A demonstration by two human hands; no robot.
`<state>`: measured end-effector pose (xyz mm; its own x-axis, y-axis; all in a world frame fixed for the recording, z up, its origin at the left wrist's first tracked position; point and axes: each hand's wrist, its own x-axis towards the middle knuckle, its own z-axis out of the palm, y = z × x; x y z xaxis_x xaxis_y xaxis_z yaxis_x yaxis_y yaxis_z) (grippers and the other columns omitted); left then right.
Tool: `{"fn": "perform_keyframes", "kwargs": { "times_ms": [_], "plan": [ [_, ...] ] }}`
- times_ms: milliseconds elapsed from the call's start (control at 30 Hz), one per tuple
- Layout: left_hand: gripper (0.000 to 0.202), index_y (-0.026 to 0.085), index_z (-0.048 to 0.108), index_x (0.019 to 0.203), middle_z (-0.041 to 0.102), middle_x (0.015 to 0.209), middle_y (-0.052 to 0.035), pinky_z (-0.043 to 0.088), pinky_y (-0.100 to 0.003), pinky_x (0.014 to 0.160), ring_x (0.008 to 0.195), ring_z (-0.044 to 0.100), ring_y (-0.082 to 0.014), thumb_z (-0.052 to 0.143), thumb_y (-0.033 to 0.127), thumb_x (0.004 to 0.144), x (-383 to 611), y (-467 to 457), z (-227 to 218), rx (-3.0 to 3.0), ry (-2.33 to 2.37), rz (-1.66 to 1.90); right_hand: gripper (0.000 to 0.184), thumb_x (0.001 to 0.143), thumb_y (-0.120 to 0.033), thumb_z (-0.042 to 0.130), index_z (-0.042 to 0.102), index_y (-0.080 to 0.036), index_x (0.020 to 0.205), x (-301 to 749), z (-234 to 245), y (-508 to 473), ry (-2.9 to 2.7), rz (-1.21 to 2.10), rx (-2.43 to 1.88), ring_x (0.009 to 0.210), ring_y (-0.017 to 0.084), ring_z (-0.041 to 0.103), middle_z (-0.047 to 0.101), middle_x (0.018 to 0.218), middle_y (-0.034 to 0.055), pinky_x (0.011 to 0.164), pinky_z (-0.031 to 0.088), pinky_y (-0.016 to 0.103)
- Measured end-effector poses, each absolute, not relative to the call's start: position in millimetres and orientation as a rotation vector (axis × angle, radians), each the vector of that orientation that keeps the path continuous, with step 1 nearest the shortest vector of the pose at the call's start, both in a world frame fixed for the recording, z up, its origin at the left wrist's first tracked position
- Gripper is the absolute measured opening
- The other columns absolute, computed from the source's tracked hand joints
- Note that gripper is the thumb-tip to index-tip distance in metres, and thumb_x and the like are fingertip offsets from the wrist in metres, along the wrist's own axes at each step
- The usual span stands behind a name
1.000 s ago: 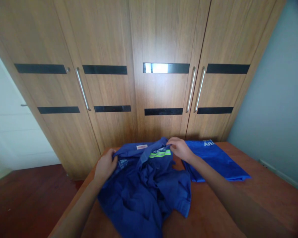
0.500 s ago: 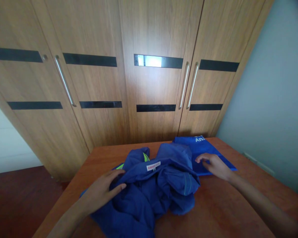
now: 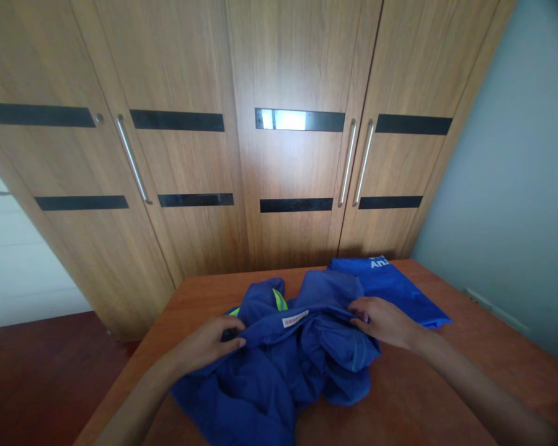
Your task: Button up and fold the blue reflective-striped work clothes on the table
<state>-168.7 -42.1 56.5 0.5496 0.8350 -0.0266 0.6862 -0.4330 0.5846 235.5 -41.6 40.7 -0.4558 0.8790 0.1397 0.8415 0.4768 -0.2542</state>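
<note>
Lying crumpled across the middle of the wooden table [image 3: 446,384], the dark blue work shirt [image 3: 283,359] is stretching from the near left toward the far right, with its white collar label [image 3: 295,318] facing up near the centre and a yellow-green stripe [image 3: 278,300] showing at the far side. The left hand [image 3: 211,342] is resting on the shirt's left part, fingers curled and pinching a fold of cloth. The right hand [image 3: 384,322] is lying on the shirt's right part, fingers bent narrowly onto the fabric; whether it is gripping is not clear. A folded brighter blue garment [image 3: 400,291] with white lettering is lying flat at the far right, touching or just beside the shirt. The shirt's near edge is reaching close to the table's near left edge, while bare tabletop is lying open to the right and near right. Wooden wardrobe doors [image 3: 297,161] are standing just beyond the far edge.
</note>
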Motion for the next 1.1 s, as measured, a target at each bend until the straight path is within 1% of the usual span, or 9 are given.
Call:
{"fn": "perform_keyframes", "kwargs": {
  "times_ms": [167, 333, 500, 667, 733, 800, 900, 1000, 1100],
  "plan": [
    [0.021, 0.02, 0.062, 0.076, 0.066, 0.077, 0.0004, 0.04, -0.023, 0.069, 0.076, 0.059, -0.0167, 0.049, 0.035, 0.083, -172, -39, 55, 2.279, 1.335, 0.358, 0.013, 0.08, -0.018, 0.051, 0.062, -0.022, 0.075, 243, 44, -46, -2.566, 0.288, -1.528, 0.066, 0.017, 0.063, 0.067, 0.07, 0.0007, 0.057, 0.035, 0.024],
    [0.02, 0.021, 0.055, 0.074, 0.062, 0.072, 0.0004, 0.035, -0.025, 0.062, 0.069, 0.057, -0.0168, 0.049, 0.037, 0.083, -173, -40, 64, 2.404, 1.505, 0.404, 0.013, 0.081, -0.02, 0.047, 0.057, -0.021, 0.073, 244, 55, -46, -2.479, 0.094, -1.603, 0.068, 0.017, 0.061, 0.065, 0.073, 0.0016, 0.06, 0.035, 0.025],
    [0.022, 0.022, 0.05, 0.074, 0.059, 0.072, -0.0008, 0.033, -0.026, 0.061, 0.068, 0.055, -0.0179, 0.043, 0.038, 0.087, -171, -43, 96, 2.579, 1.66, 0.521, 0.008, 0.083, -0.026, 0.046, 0.05, -0.021, 0.078, 247, 80, -35, -2.319, -0.071, -1.597, 0.064, 0.017, 0.058, 0.062, 0.07, 0.0016, 0.059, 0.035, 0.026],
    [0.027, 0.022, 0.043, 0.07, 0.049, 0.061, 0.0041, 0.03, -0.024, 0.055, 0.057, 0.05, -0.0139, 0.04, 0.041, 0.089, -168, -39, 133, 2.603, 1.729, 0.759, 0.006, 0.083, -0.023, 0.044, 0.047, -0.022, 0.088, 246, 114, -21, -2.226, -0.033, -1.421, 0.058, 0.015, 0.056, 0.061, 0.068, -0.0014, 0.057, 0.037, 0.025],
    [0.025, 0.022, 0.045, 0.073, 0.05, 0.062, 0.0047, 0.032, -0.024, 0.055, 0.057, 0.05, -0.0137, 0.042, 0.042, 0.088, -167, -37, 142, 2.559, 1.693, 0.812, 0.014, 0.081, -0.022, 0.045, 0.048, -0.022, 0.096, 244, 128, -18, -2.164, -0.009, -1.379, 0.058, 0.014, 0.057, 0.061, 0.069, -0.0026, 0.059, 0.039, 0.025],
    [0.021, 0.022, 0.051, 0.086, 0.054, 0.067, 0.0041, 0.037, -0.024, 0.058, 0.062, 0.054, -0.0146, 0.048, 0.043, 0.085, -167, -34, 145, 2.487, 1.609, 0.813, 0.02, 0.081, -0.023, 0.048, 0.052, -0.022, 0.1, 243, 141, -17, -2.138, -0.023, -1.393, 0.058, 0.014, 0.057, 0.061, 0.066, -0.0037, 0.059, 0.04, 0.025],
    [0.031, 0.022, 0.055, 0.104, 0.063, 0.081, 0.0009, 0.043, -0.026, 0.067, 0.074, 0.059, -0.0171, 0.054, 0.044, 0.082, -168, -33, 140, 2.368, 1.439, 0.693, 0.015, 0.08, -0.023, 0.05, 0.061, -0.023, 0.091, 242, 152, -20, -2.222, -0.032, -1.392, 0.064, 0.015, 0.059, 0.063, 0.069, -0.002, 0.062, 0.042, 0.025],
    [0.029, 0.02, 0.062, 0.092, 0.066, 0.086, -0.0012, 0.044, -0.026, 0.072, 0.082, 0.06, -0.019, 0.051, 0.045, 0.084, -170, -36, 127, 2.284, 1.296, 0.462, 0.014, 0.081, -0.02, 0.05, 0.064, -0.022, 0.08, 244, 149, -22, -2.357, -0.012, -1.3, 0.073, 0.017, 0.061, 0.066, 0.078, 0.0011, 0.068, 0.044, 0.027],
    [0.033, 0.018, 0.065, 0.084, 0.065, 0.083, -0.0007, 0.043, -0.025, 0.068, 0.079, 0.059, -0.0186, 0.051, 0.048, 0.084, -176, -44, 108, 2.176, 1.185, 0.27, 0.015, 0.08, -0.015, 0.049, 0.062, -0.02, 0.082, 249, 129, -24, -2.45, -0.004, -1.194, 0.084, 0.018, 0.061, 0.066, 0.09, 0.0049, 0.076, 0.046, 0.029]
  ]
}}
